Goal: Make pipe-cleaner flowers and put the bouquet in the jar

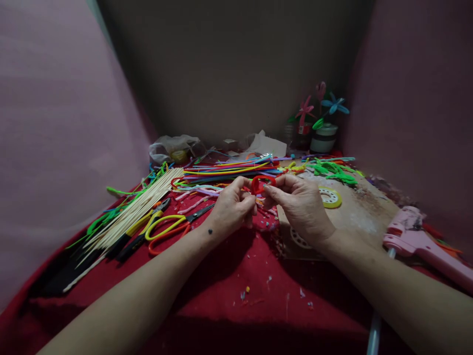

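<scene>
A red pipe cleaner, bent into a loop, is held up between my two hands over the middle of the table. My left hand pinches its left side with thumb and fingers. On the other side, my right hand grips the loop between thumb and forefinger. Behind the hands lies a bundle of coloured pipe cleaners. Scissors with yellow and red handles rest left of my left hand. Partly under my right hand is a piece of cardboard with a yellow-rimmed white disc on it.
Wooden sticks and yellow-black pliers lie on the left. A pink glue gun with a glue stick is at the right. Green pipe cleaners and potted pipe-cleaner flowers are at the back right. Scraps dot the red cloth.
</scene>
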